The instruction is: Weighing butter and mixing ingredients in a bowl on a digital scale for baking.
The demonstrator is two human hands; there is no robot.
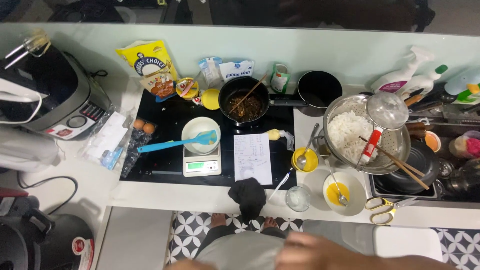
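The black stove top (pixel 165 165) is big and flat; a round black pan (pixel 243 104) sits on it, then a metal strainer (pixel 357 132) of white noodles, a white bowl (pixel 200 134), a soft black cloth (pixel 248 196); the right hand (pixel 312 251) is blurry below the counter, touching grey clothes (pixel 245 252); I cannot tell its grip; the left hand (pixel 182 265) barely shows.

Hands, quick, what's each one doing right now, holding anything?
Left hand: not in view.
Right hand: blurred at the bottom edge, below the counter; empty or holding cannot be told.
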